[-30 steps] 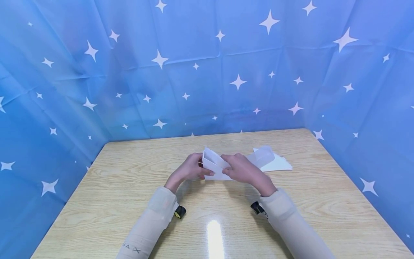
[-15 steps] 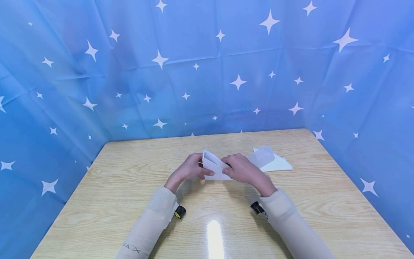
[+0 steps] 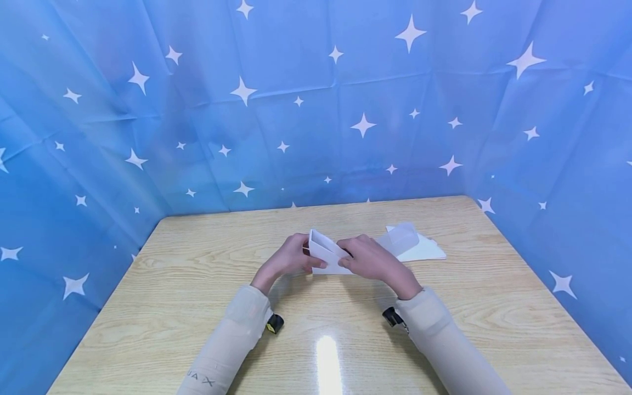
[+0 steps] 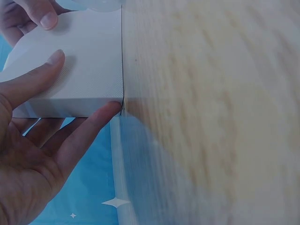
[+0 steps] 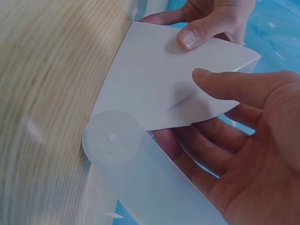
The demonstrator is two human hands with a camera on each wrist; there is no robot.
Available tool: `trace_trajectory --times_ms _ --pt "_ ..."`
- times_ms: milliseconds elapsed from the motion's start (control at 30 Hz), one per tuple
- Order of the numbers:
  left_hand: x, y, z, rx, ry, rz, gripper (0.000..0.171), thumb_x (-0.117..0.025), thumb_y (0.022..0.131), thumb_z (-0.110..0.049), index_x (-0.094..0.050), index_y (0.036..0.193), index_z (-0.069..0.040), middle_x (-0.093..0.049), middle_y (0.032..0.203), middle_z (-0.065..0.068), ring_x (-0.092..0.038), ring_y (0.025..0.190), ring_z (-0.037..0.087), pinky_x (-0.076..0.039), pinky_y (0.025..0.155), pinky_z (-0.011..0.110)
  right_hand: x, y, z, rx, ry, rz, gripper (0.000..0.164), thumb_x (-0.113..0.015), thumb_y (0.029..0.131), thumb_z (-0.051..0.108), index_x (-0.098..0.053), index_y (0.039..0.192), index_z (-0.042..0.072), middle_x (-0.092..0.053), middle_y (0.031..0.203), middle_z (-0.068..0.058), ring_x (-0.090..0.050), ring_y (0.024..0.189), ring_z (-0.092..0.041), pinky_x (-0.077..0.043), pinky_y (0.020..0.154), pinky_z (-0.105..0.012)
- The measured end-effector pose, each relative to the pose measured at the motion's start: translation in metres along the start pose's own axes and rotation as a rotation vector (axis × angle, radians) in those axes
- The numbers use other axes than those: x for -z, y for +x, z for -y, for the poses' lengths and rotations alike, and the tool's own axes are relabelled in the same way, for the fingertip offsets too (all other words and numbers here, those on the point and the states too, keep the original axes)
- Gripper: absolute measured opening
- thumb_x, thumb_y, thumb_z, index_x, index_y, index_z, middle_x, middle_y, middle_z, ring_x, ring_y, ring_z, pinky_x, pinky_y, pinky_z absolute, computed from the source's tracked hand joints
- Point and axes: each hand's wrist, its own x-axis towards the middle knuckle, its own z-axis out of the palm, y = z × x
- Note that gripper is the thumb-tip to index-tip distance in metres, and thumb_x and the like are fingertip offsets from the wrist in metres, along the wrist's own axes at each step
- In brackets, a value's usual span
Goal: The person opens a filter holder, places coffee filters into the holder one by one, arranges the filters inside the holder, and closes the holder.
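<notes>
A white folded box (image 3: 329,253), seemingly thin card, stands on the table with its open top showing in the head view. My left hand (image 3: 290,255) holds its left end, thumb on the near face and fingers round the end and behind. My right hand (image 3: 371,257) pinches the right part, thumb in front and fingers behind. In the right wrist view the near face (image 5: 136,70) narrows towards curved upper edges, with a crease near the right thumb. A translucent strip (image 5: 154,180) with a rounded end and small white dot lies beside the box's right end.
Behind and right of my right hand, flat white sheets or card (image 3: 425,251) lie on the wooden table (image 3: 222,241). A blue curtain (image 3: 306,137) with white stars hangs behind the table and along its sides. Black wrist cameras sit under both sleeves.
The box's upper left corner has dropped slightly since a second ago, and its top opening looks a little changed. Both hands keep nearly the same places.
</notes>
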Motion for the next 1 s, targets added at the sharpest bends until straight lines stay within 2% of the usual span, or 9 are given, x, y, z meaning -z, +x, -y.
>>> trace_trajectory --times_ms 367,867,1000 --pt "-0.0001 0.0002 0.0001 0.002 0.004 0.001 0.040 -0.084 0.086 -0.009 -0.070 0.123 -0.012 -0.075 0.113 0.011 -0.070 0.088 0.020 -0.064 0.069 0.048 -0.0007 0.0006 -0.0001 -0.006 -0.001 0.012 0.009 -0.066 0.099 0.013 -0.070 0.106 0.008 -0.065 0.075 0.002 -0.049 0.056 -0.011 -0.042 0.054 -0.025" --pt "0.0004 -0.0008 -0.0003 0.002 0.002 0.000 0.040 -0.084 0.086 -0.009 -0.069 0.124 -0.011 -0.075 0.114 0.011 -0.071 0.088 0.020 -0.064 0.069 0.048 -0.0026 -0.0002 0.0005 -0.046 0.015 0.011 0.011 -0.064 0.101 0.017 -0.072 0.100 0.010 -0.064 0.070 0.003 -0.049 0.054 -0.012 -0.041 0.053 -0.026" --pt "0.0005 -0.0010 0.0001 0.000 -0.003 0.001 0.041 -0.084 0.086 -0.009 -0.069 0.124 -0.011 -0.075 0.113 0.011 -0.070 0.088 0.019 -0.064 0.070 0.049 -0.0019 -0.0007 0.0009 -0.042 -0.009 0.008 0.013 -0.065 0.101 0.018 -0.070 0.109 0.008 -0.067 0.077 0.001 -0.050 0.055 -0.011 -0.043 0.052 -0.026"
